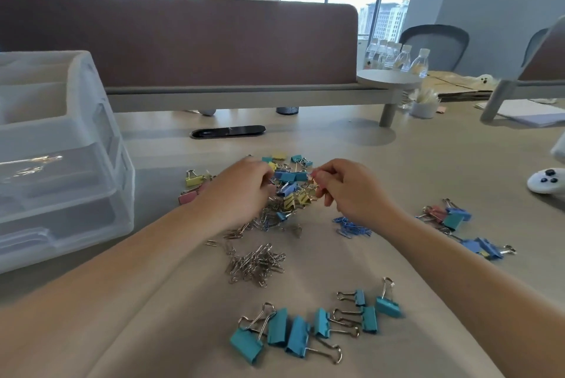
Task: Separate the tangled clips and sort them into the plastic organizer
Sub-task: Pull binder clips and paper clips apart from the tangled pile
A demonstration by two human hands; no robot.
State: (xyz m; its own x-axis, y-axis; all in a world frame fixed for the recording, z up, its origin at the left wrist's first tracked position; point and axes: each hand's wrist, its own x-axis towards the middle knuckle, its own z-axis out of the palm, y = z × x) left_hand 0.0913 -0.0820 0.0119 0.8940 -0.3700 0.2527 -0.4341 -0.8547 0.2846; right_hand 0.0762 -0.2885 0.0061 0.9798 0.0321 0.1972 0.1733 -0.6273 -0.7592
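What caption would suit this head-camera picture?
Left hand and right hand pinch at tangled clips beside the plastic organizer.

Painted metal, bright wire, clear plastic, matt desk

At the grip, the tangle (290, 191) is glossy painted clips with shiny wire handles. Nearer than the grip lie bare silvery wire paper clips (256, 263) and teal, satin-painted binder clips (293, 335). Left of it stands the translucent glossy plastic organizer (61, 163), all on a smooth matt beige tabletop (351, 255).

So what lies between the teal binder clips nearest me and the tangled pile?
In the head view, a loose heap of silver paper clips lies between the teal binder clips and the tangled pile; otherwise bare tabletop.
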